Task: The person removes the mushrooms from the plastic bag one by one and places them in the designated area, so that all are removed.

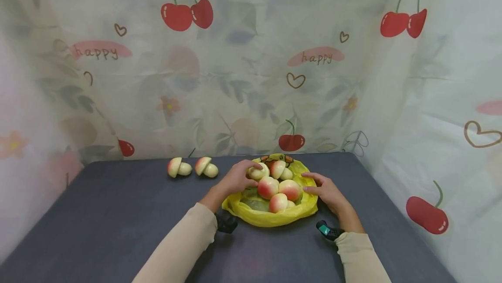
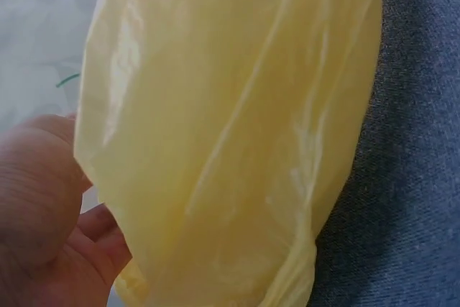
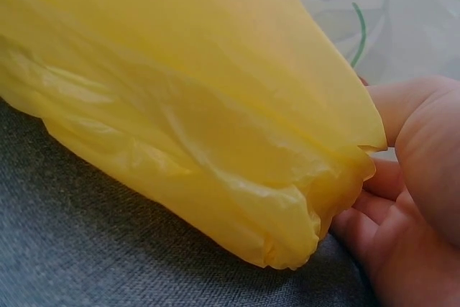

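A yellow plastic bag point(image 1: 270, 219) sits with its mouth spread wide and its rim rolled low. Several toy mushrooms with pink-and-cream caps lie inside, among them a front mushroom point(image 1: 278, 202) and a back one point(image 1: 277, 169). My left hand point(image 1: 238, 177) reaches over the left rim and holds a pale mushroom point(image 1: 259, 171) between thumb and fingers. At the right rim, my right hand point(image 1: 327, 192) pinches the bag's edge. The bag's side point(image 2: 215, 134) hides the left fingertips in the left wrist view. In the right wrist view, crumpled yellow plastic point(image 3: 287, 199) meets the right fingers point(image 3: 366, 224).
Two more toy mushrooms, a left one point(image 1: 178, 167) and a right one point(image 1: 206, 167), lie on the dark table point(image 1: 129, 213) left of the bag. A green and orange-brown item point(image 1: 276, 158) shows at the bag's back rim. A cherry-printed curtain point(image 1: 243, 65) hangs behind.
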`<move>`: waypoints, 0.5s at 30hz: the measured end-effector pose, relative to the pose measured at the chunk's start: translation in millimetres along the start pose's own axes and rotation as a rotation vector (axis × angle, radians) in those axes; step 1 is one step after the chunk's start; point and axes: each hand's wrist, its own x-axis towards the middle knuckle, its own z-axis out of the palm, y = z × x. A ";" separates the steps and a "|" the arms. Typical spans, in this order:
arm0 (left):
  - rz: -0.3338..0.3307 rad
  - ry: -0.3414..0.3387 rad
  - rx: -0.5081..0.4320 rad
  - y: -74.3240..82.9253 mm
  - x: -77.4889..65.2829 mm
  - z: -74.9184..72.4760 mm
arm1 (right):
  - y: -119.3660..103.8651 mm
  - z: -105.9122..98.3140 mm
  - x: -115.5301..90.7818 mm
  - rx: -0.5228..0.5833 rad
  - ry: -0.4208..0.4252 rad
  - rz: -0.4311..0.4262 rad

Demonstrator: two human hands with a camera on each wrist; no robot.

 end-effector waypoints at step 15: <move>0.021 0.200 -0.071 0.3 -17.4 -0.4 | -2.6 0.8 -4.4 -0.021 0.004 0.010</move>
